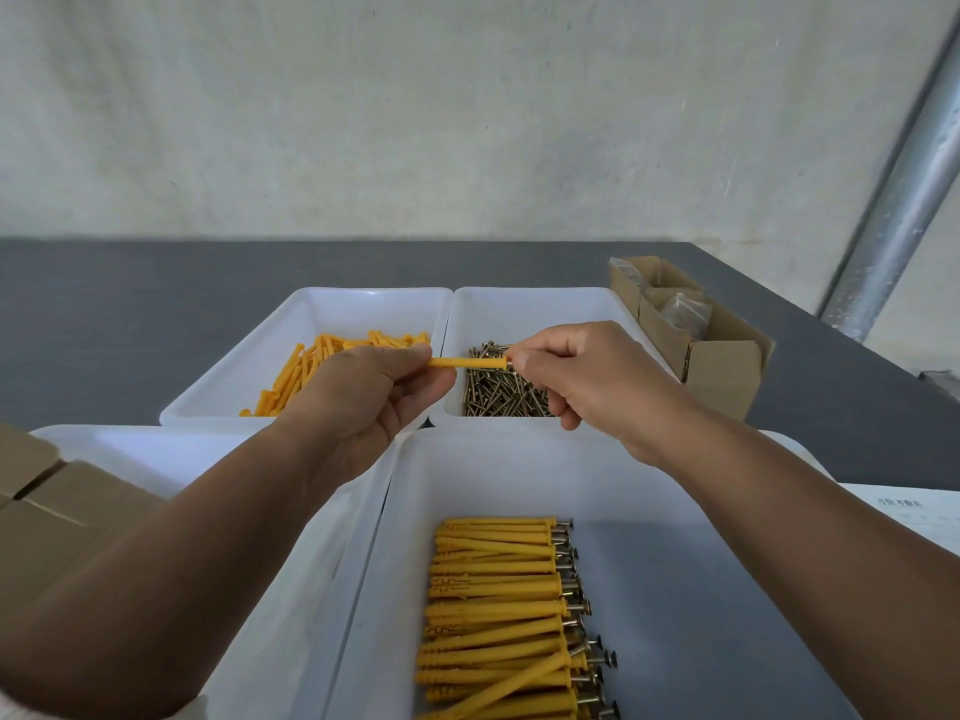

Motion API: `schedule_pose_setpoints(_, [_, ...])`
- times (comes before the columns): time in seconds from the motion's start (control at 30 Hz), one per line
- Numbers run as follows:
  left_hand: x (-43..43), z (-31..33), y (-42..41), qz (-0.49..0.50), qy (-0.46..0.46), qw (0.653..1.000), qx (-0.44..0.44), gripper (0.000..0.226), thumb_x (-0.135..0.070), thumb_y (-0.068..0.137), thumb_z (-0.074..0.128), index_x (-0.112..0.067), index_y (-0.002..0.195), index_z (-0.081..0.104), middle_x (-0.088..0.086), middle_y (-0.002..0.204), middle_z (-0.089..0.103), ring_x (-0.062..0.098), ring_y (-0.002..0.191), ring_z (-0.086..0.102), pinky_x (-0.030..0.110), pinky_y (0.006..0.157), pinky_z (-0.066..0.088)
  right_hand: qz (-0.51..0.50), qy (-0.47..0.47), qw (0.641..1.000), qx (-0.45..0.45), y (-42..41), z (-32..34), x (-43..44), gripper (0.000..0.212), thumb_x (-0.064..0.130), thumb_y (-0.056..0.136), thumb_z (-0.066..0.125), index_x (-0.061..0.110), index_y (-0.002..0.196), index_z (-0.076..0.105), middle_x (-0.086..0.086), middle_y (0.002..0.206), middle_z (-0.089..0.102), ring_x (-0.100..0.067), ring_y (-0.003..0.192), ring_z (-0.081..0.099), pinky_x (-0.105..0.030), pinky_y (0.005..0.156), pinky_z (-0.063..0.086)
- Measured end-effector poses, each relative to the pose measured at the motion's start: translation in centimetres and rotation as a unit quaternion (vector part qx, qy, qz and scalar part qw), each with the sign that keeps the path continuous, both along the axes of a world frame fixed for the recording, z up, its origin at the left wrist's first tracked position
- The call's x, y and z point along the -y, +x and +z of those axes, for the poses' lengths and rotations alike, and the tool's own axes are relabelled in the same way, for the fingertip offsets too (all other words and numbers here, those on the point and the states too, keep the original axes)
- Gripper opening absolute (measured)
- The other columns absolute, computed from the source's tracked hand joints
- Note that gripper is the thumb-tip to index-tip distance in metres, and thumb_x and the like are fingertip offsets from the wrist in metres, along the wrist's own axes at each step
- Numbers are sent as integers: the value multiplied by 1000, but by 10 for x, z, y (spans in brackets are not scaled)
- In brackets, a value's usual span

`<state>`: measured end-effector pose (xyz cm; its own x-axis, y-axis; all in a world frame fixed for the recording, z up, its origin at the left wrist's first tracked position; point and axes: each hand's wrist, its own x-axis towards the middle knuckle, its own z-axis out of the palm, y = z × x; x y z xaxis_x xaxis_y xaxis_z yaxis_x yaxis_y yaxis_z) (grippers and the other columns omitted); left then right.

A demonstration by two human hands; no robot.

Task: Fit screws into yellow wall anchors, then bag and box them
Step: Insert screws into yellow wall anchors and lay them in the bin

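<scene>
My left hand pinches one end of a yellow wall anchor and holds it level above the trays. My right hand meets the anchor's flanged right end, its fingertips pinched there; the screw itself is hidden by my fingers. Behind my hands, a white tray holds loose yellow anchors, and the white tray beside it holds a heap of brass screws. In the near white tray lie several anchors fitted with screws, screw heads to the right.
An open cardboard box with clear plastic bags stands at the back right on the grey table. Flat cardboard boxes lie in another white tray at the near left. A sheet of paper lies at the right.
</scene>
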<state>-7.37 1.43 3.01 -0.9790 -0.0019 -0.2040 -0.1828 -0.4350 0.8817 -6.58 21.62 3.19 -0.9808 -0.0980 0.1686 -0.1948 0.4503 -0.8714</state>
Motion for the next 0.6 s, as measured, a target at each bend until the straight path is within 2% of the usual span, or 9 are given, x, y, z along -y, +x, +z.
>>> schedule_pose_setpoints(0.17, [0, -1, 0, -10, -16, 1000, -18, 8, 2, 93, 58, 8, 89, 62, 14, 73, 71, 19, 71, 73, 27, 62, 60, 22, 78, 996, -29, 4, 5, 1, 8, 35, 89, 65, 30, 93, 70, 7, 70, 65, -8, 57, 62, -25, 51, 54])
schedule_pose_setpoints(0.3, [-1, -2, 2, -35, -49, 997, -41, 7, 1, 93, 57, 8, 90, 59, 13, 68, 69, 17, 68, 72, 24, 61, 58, 22, 175, 982, -66, 9, 7, 3, 9, 37, 87, 68, 29, 89, 64, 5, 76, 66, -12, 65, 63, -34, 61, 57])
schedule_pose_setpoints(0.37, [0, -2, 3, -49, -63, 996, -50, 5, 0, 92, 58, 5, 90, 57, 13, 69, 69, 19, 70, 72, 25, 62, 58, 35, 230, 970, -71, 12, 9, 3, 9, 35, 88, 68, 28, 88, 62, 6, 75, 65, -12, 68, 62, -34, 63, 56])
schedule_pose_setpoints(0.43, [0, -2, 4, -57, -74, 994, -58, 7, -2, 91, 60, 3, 90, 57, 14, 72, 68, 21, 71, 72, 27, 63, 59, 60, 273, 958, -60, 14, 12, 2, 9, 32, 89, 66, 27, 86, 59, 5, 72, 65, -13, 64, 64, -32, 58, 56])
schedule_pose_setpoints(0.5, [0, 0, 4, -42, -98, 992, -67, 10, -6, 91, 63, 2, 90, 57, 13, 73, 68, 21, 68, 72, 27, 61, 58, 89, 296, 951, -25, 16, 14, 1, 10, 31, 91, 64, 26, 84, 58, 3, 70, 67, -11, 57, 65, -24, 47, 54])
schedule_pose_setpoints(0.6, [3, 0, 2, 2, -126, 989, -75, 12, -11, 90, 65, -1, 91, 59, 12, 76, 66, 22, 67, 71, 28, 59, 58, 134, 349, 927, 37, 20, 17, -1, 8, 31, 92, 63, 29, 86, 58, 3, 72, 69, -11, 57, 69, -19, 47, 52])
